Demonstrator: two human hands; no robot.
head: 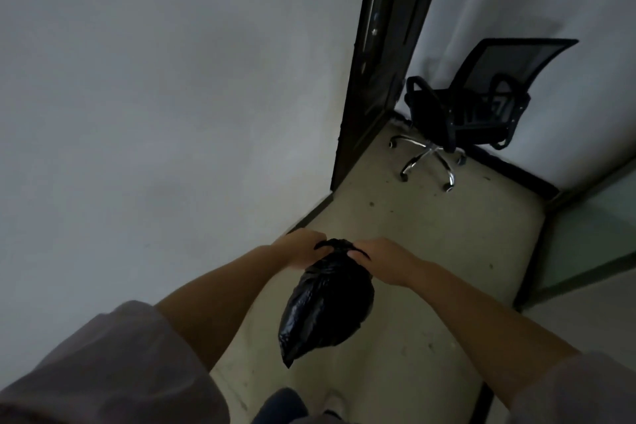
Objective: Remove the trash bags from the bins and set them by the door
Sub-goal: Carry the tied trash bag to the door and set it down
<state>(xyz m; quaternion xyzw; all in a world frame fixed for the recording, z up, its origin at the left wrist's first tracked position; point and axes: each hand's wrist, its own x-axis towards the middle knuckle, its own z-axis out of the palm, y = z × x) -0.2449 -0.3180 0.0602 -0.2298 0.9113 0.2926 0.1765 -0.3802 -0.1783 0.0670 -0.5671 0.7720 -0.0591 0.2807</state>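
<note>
Low in the middle of the frame, a glossy black plastic trash bag (327, 306) hangs clear of the pale speckled floor (430, 241), its gathered neck held between both hands. The left hand (303, 248) grips the neck from the left, fingers curled and pinching the bunched plastic; the right hand (377, 256) meets it from the right, fingertips likewise closed on the twist. Both palms face down, so exactly how each finger wraps cannot be told. Holding the neck at two points probably keeps the mouth shut — perhaps for knotting, or simply to stop the load swinging — while the bulging body sags below toward the bottom of the frame.

In the upper middle stands the dark door frame (375, 72), set in the grey wall, with a black mesh-backed office chair (461, 113) on a chrome star base just right of it. The bag is some way short of that doorway, so the carrying seems unfinished.
</note>
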